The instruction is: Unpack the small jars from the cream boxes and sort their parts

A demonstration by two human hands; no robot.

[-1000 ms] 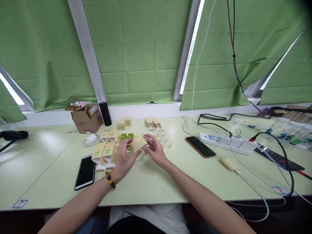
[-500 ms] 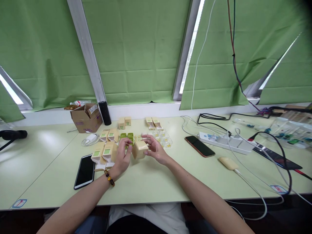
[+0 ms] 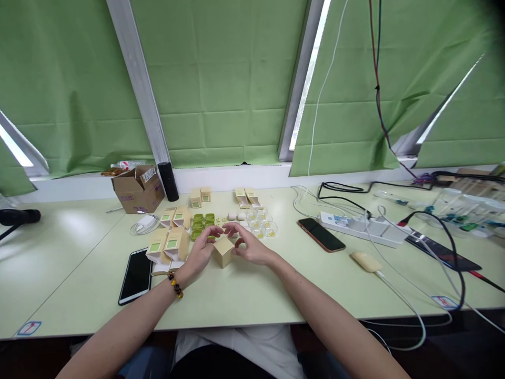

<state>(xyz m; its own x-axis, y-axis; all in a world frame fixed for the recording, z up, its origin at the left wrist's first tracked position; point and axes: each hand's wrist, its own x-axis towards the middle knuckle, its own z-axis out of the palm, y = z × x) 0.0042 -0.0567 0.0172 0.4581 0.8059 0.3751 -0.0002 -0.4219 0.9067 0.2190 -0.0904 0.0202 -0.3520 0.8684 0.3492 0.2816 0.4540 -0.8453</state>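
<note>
A small cream cardboard box [image 3: 223,253] stands nearly upright on the table in front of me, its flat top facing up. From its left side my left hand [image 3: 200,251] curves around it, thumb near the upper edge. On the opposite side, my right hand [image 3: 252,248] has its thumb against the box and its fingers arched behind. The fingertips at the back are partly hidden. Just beyond my hands are green square cups [image 3: 198,225], small white pieces [image 3: 236,216] and clear round containers [image 3: 262,223] with yellow in them.
Open cream boxes [image 3: 177,243] stand at left beside a phone [image 3: 135,276]. Farther back are a brown carton [image 3: 138,189], a black cylinder [image 3: 168,181] and more cream boxes [image 3: 247,198]. To the right lie another phone [image 3: 321,235], a power strip [image 3: 363,229] and loose cables.
The small box has come down and slightly nearer to me, from a tilted pose to a nearly upright one. My hands have turned with it, and more of the white pieces now show.
</note>
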